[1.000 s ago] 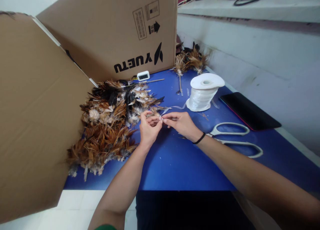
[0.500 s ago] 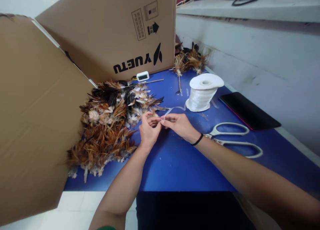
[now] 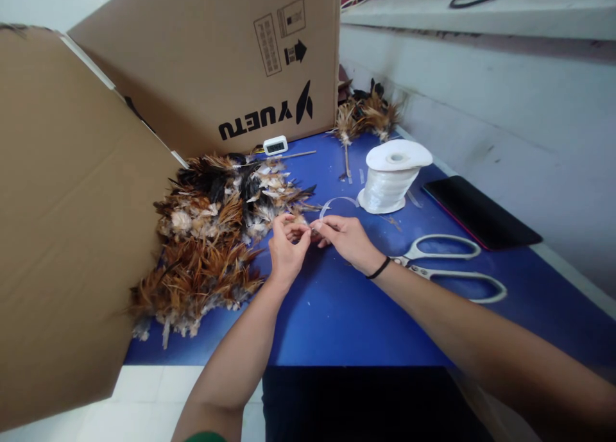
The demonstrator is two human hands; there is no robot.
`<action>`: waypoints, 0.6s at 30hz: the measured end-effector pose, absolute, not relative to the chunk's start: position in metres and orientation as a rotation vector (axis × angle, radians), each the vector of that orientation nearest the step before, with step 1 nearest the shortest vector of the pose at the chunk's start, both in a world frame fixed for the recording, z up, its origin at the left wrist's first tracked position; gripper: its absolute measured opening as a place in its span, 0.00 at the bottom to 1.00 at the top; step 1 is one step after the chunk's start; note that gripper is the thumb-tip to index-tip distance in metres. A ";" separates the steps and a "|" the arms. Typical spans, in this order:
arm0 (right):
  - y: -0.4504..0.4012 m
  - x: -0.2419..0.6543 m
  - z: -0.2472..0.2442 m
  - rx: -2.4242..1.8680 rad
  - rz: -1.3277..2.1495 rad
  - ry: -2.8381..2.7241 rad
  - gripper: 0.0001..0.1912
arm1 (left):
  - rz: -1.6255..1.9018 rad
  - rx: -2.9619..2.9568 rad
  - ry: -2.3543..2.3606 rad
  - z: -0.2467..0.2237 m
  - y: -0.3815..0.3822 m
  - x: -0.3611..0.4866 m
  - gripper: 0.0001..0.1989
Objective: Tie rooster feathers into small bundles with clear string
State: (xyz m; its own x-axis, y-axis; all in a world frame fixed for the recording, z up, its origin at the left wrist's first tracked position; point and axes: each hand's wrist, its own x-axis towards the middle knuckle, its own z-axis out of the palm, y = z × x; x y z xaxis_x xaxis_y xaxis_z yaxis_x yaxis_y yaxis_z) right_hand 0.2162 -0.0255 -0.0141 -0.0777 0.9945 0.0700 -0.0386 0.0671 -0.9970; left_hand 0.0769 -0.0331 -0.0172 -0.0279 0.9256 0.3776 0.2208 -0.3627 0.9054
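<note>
My left hand [image 3: 287, 246] and my right hand [image 3: 350, 242] meet fingertip to fingertip above the blue table. Between the right thumb and forefinger runs a narrow translucent ribbon [image 3: 339, 200], curving back to a white spool [image 3: 391, 185]. The left fingers are pinched together at the same spot; what they hold is too small and hidden to name. Some brown feather tips show just behind them. Left of my hands lies a large heap of brown, black and white feathers [image 3: 206, 237]. White-handled scissors [image 3: 445, 257] lie under and beside my right wrist, their blades hidden.
Tall cardboard panels [image 3: 202, 63] stand along the left and back. A small digital clock [image 3: 275, 146] and a thin stick [image 3: 301, 154] lie behind the heap. Another feather bunch [image 3: 368, 115] sits at the back corner. A black phone-like slab [image 3: 481, 212] rests at right.
The ribbon now arcs in a wider, rounder loop beside the right fingers. My right fingertips have shifted slightly and curl more underneath. The left hand stays almost still.
</note>
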 end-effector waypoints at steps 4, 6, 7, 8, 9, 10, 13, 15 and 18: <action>-0.025 0.217 -0.016 -1.115 1.199 -1.285 0.14 | 1.430 1.646 1.213 -0.018 -0.033 0.077 0.19; -0.026 0.218 -0.016 -1.143 1.162 -1.327 0.14 | 1.424 1.674 1.207 -0.018 -0.033 0.077 0.18; -0.026 0.219 -0.016 -1.154 1.142 -1.358 0.14 | 1.421 1.679 1.205 -0.018 -0.033 0.077 0.18; -0.027 0.219 -0.015 -1.161 1.123 -1.392 0.14 | 1.419 1.678 1.203 -0.019 -0.033 0.076 0.18; -0.028 0.220 -0.014 -1.163 1.105 -1.428 0.13 | 1.416 1.671 1.203 -0.019 -0.033 0.076 0.18; -0.029 0.220 -0.013 -1.165 1.084 -1.463 0.13 | 1.412 1.662 1.203 -0.019 -0.033 0.076 0.18; -0.032 0.222 -0.010 -1.183 0.998 -1.570 0.12 | 1.383 1.623 1.210 -0.017 -0.032 0.076 0.17; -0.034 0.222 -0.009 -1.197 0.924 -1.638 0.12 | 1.363 1.582 1.225 -0.016 -0.031 0.075 0.17; -0.035 0.221 -0.009 -1.192 0.883 -1.681 0.11 | 1.345 1.536 1.245 -0.014 -0.030 0.075 0.16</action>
State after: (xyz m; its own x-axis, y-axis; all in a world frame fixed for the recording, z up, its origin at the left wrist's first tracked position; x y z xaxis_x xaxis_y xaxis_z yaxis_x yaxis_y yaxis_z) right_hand 0.2214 -0.0350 -0.0088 -0.1631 0.9550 0.2479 0.3379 0.2901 -0.8954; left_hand 0.0749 -0.0300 -0.0143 -0.0166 0.9626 0.2704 0.1955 -0.2621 0.9450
